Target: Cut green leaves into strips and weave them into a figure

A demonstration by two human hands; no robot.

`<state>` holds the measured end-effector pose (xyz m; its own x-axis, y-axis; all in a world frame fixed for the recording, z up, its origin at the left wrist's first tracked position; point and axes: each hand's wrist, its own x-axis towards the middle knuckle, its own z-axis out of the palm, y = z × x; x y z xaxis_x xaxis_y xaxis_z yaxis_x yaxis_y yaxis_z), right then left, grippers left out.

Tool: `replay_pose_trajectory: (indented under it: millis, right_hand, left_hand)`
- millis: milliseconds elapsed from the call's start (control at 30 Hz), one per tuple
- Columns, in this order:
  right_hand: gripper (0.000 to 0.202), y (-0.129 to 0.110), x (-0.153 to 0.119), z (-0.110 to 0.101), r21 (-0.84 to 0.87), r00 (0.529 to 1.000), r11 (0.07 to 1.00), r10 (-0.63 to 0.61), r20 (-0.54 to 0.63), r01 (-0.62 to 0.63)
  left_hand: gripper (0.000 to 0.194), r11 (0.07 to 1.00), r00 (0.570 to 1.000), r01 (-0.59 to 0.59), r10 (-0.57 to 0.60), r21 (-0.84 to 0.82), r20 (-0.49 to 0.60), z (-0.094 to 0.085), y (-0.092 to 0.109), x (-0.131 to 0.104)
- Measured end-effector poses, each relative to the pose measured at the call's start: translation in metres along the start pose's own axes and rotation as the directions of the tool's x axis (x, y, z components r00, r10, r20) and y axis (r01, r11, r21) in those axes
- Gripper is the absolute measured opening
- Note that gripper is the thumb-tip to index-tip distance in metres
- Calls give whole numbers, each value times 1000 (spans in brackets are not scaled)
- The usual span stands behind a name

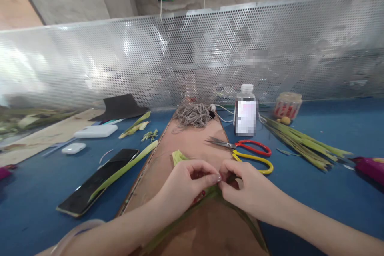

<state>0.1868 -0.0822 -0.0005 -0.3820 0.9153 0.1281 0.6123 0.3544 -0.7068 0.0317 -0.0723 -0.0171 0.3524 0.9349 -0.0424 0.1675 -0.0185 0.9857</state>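
Over a brown board (pixel 195 140), my left hand (pixel 189 182) and my right hand (pixel 247 190) meet with thumbs and fingertips pinched together. Both are closed on a green leaf strip (pixel 213 191), whose long ends trail toward me on either side. The exact grip point is hidden by my fingers. A paler folded leaf end (pixel 178 156) shows above my left hand, and small red bits show beneath its fingers. Just beyond my right hand lie scissors (pixel 253 154) with one red and one yellow handle, blades pointing left.
Grey cord (pixel 193 115) is heaped at the board's far end. A labelled bottle (pixel 246 114), a clear jar (pixel 288 106) and a bundle of green leaves (pixel 303 142) are at right. Left are a black phone (pixel 99 180) with a leaf across it and white cases (pixel 96 131).
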Motion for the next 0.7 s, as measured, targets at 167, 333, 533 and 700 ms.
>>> replay_pose_trajectory:
  millis: [167, 333, 533, 700]
  right_hand:
    - [9, 4, -1, -3, 93, 999, 995, 14, 46, -19]
    - [10, 7, 0, -6, 179, 996, 984, 13, 94, -29]
    - [9, 9, 1, -1, 162, 998, 987, 5, 63, -15]
    - [9, 10, 1, 1, 133, 999, 991, 5, 41, -10]
  left_hand:
    - [17, 999, 999, -34, 34, 21, 0, 1, 5, -3]
    - [17, 999, 1000, -25, 26, 38, -16, 1, 8, -3]
    - [16, 999, 1000, -3, 4, 34, -28, 1, 8, -3]
    - [13, 1000, 1000, -18, 18, 7, -25, 2, 6, -3]
